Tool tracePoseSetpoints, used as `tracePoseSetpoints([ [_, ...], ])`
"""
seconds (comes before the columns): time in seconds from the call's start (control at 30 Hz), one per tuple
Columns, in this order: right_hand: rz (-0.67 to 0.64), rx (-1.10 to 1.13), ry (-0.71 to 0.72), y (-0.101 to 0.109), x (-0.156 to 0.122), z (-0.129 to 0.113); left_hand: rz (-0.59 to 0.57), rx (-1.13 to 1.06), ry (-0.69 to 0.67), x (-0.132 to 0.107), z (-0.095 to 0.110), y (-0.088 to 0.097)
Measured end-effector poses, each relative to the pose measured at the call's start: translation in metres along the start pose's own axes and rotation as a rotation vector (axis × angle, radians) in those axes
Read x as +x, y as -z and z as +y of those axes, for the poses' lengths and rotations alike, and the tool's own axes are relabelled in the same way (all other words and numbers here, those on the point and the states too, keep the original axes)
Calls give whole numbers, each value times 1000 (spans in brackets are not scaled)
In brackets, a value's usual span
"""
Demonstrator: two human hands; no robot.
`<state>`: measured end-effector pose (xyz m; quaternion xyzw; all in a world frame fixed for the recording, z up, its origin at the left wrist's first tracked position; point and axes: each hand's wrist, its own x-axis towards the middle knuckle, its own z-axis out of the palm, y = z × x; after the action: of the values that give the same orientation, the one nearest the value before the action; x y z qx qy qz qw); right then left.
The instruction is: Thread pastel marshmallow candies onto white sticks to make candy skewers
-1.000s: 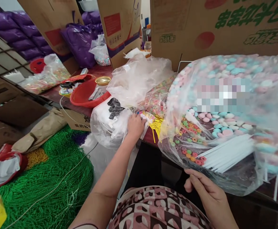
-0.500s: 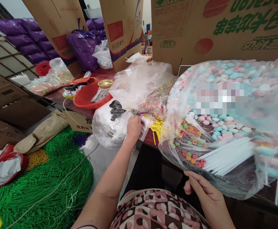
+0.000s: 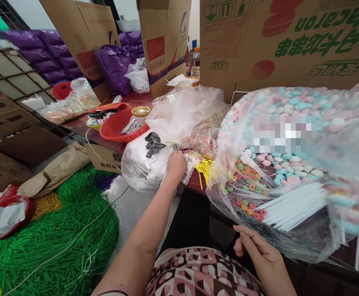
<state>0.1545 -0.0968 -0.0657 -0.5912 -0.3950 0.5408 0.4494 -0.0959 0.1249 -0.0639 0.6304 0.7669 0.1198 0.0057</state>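
My left hand is at the table's edge, fingers curled down between a clear plastic bag of white contents and a bundle of gold twist ties. Its fingertips and whatever they grip are hidden from me. A black-and-white patterned piece lies on the bag. My right hand hovers in front of my body with thumb and fingers pressed together, and nothing shows in it. Beyond it, white sticks, coloured cereal rings and pastel candies lie inside a large clear plastic bag.
A red basket with a gold-rimmed bowl stands to the left. Cardboard boxes rise along the back. Green cords are heaped on the floor at left, near a red container of white packets.
The view has shifted slightly. My left hand stays by the plastic bag, its fingers now curled further down. My right hand keeps its closed shape.
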Motion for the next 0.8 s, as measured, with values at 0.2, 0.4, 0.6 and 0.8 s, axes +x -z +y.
tracePoseSetpoints([
  [0.2,8,38,-15,3,-1,6,-6,30,-28,-5,3,2],
  [0.4,-80,6,-50,10,6,16,-20,39,-32,0,0,4],
  [0.6,-95,1,-19,10,6,12,30,-6,-17,4,-2,1],
  [0.8,-74,-32,21,9,8,1,150,-126,-67,2,-9,0],
])
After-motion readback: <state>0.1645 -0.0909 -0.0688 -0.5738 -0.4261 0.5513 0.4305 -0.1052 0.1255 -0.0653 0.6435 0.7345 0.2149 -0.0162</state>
